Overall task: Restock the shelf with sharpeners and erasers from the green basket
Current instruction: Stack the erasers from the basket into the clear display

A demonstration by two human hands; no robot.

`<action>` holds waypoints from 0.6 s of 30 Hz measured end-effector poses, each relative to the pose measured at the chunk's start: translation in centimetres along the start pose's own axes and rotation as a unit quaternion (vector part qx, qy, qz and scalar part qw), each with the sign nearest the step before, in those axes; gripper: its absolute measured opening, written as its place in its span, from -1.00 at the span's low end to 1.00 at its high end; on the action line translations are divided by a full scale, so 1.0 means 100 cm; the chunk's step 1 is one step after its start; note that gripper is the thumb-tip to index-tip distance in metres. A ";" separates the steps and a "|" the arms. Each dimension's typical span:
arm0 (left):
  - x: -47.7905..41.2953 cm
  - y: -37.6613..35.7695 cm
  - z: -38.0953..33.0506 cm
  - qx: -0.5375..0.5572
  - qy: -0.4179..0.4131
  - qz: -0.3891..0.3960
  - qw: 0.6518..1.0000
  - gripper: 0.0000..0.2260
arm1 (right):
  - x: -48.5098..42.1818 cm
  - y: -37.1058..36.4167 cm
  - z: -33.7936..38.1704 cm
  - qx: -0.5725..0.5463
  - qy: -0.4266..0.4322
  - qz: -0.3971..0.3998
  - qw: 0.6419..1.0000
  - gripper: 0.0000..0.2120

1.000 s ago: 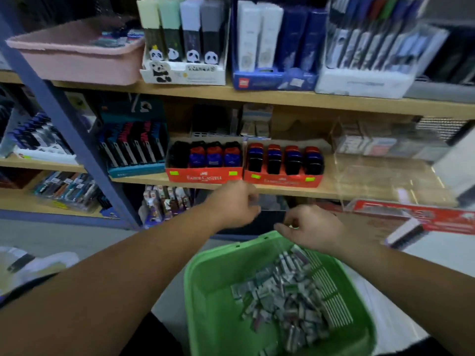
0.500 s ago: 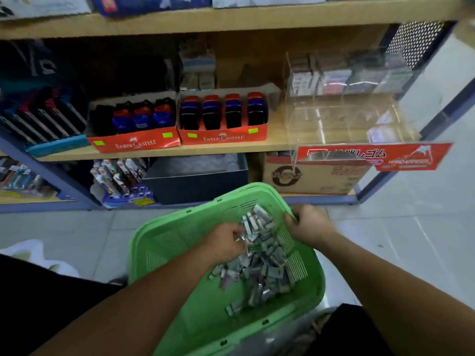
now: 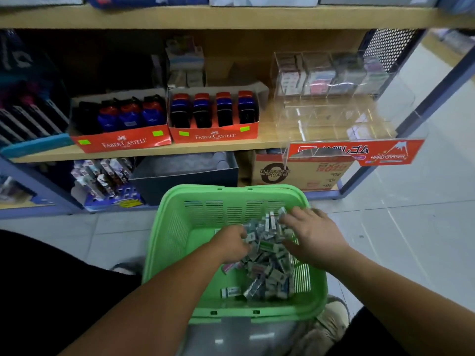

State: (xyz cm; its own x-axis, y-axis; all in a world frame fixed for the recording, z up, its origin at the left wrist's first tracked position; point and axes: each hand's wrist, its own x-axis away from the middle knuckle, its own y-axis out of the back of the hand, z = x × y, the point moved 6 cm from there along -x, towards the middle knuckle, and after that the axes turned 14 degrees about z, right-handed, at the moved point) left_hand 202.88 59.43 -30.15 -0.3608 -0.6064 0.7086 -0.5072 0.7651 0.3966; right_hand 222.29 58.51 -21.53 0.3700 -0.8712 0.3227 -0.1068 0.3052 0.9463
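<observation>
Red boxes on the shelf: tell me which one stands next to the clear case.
The right red box, with four even rows inside. The clear case stands just right of it; the left red box lies beyond, by a teal tray.

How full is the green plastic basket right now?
Partly full: the green plastic basket holds a low pile of small wrapped packets on its right side; its left floor is bare.
</observation>
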 end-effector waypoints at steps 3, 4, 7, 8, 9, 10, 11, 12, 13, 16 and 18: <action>-0.007 0.002 0.001 0.016 0.004 -0.004 1.000 -0.64 | -0.022 0.003 0.010 0.070 0.038 0.042 0.996 -0.63; -0.009 0.002 0.001 0.029 0.004 -0.005 1.000 -0.64 | -0.030 0.003 0.012 0.062 0.044 0.068 0.995 -0.59; -0.017 -0.002 0.001 0.048 -0.002 0.003 0.999 -0.74 | -0.053 -0.012 0.012 0.004 0.038 0.190 0.981 -0.29; -0.021 -0.003 0.002 0.047 -0.003 0.006 0.999 -0.77 | -0.060 -0.020 0.010 0.021 0.035 0.222 0.974 -0.20; -0.026 -0.004 0.004 0.047 -0.003 0.009 0.999 -0.78 | -0.066 -0.028 0.010 0.048 0.043 0.240 0.969 -0.14; -0.030 -0.004 0.008 0.043 0.000 0.011 0.999 -0.78 | -0.070 -0.036 0.010 0.075 0.052 0.256 0.962 -0.09; -0.034 -0.003 0.012 0.035 0.006 0.013 0.999 -0.78 | -0.076 -0.042 0.011 0.098 0.057 0.267 0.957 -0.06; -0.036 -0.002 0.018 0.029 0.016 0.013 0.999 -0.77 | -0.080 -0.048 0.011 0.117 0.057 0.275 0.953 -0.04; -0.039 -0.002 0.025 0.029 0.025 0.010 0.999 -0.75 | -0.084 -0.054 0.013 0.139 0.057 0.276 0.949 -0.05; -0.041 -0.002 0.045 0.047 0.045 0.005 0.998 -0.75 | -0.090 -0.067 0.023 0.215 0.054 0.258 0.940 -0.13; -0.042 -0.006 0.052 0.075 0.057 0.008 0.995 -0.74 | -0.093 -0.072 0.026 0.203 0.053 0.259 0.943 -0.09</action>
State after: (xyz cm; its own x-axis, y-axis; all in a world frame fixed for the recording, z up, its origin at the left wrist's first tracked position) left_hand 200.65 60.38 -36.45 -0.2819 -0.5598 0.7792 -0.6171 0.7277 0.2995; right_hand 217.19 63.39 -31.29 0.2599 -0.5958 0.7599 -0.6345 0.4879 0.5995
